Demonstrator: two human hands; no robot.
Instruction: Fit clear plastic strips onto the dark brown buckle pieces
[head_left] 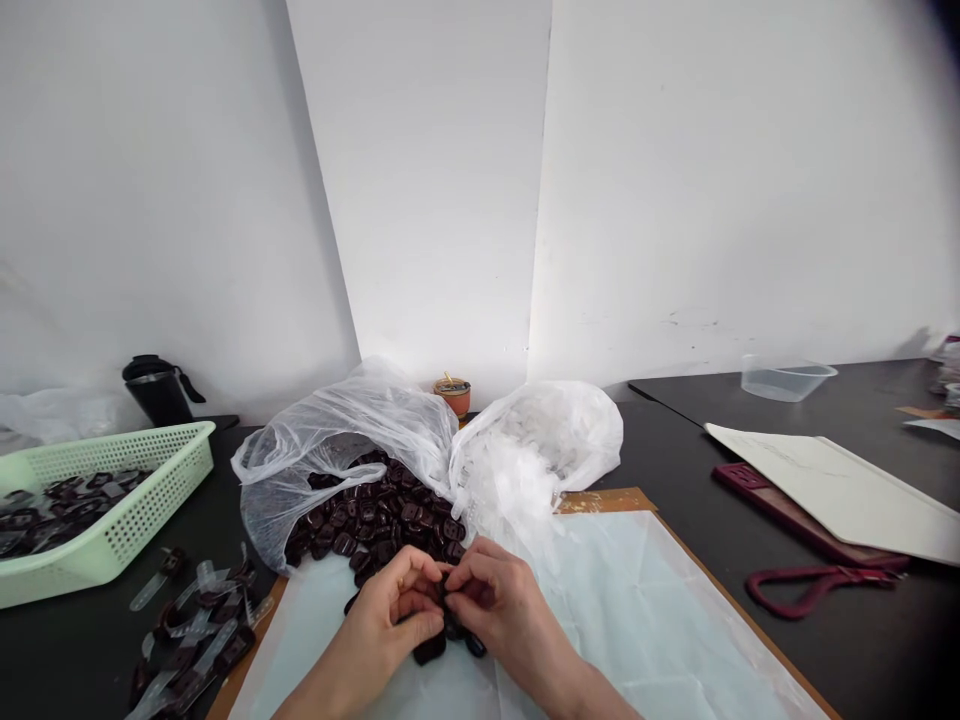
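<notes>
Both hands meet over the lower middle of the light paper sheet (637, 600). My left hand (397, 610) is closed, fingertips pinched together at a small dark piece largely hidden by the fingers. Touching the same spot, my right hand (499, 595) is also pinched; what it grips is too small to name. Dark brown pieces (430, 648) lie just under the fingers. Behind the hands, a heap of glossy dark brown pieces (382, 510) spills from a clear plastic bag (289, 440). To its right a white bag (592, 425) spills translucent strips (510, 480).
A green basket (161, 500) holds dark pieces at left, with more pieces and clear strips (199, 640) beside it. A black tumbler (159, 392) and small pot (452, 396) stand behind. At right: red-handled scissors (795, 590), an open notebook (832, 480), a clear container (784, 380).
</notes>
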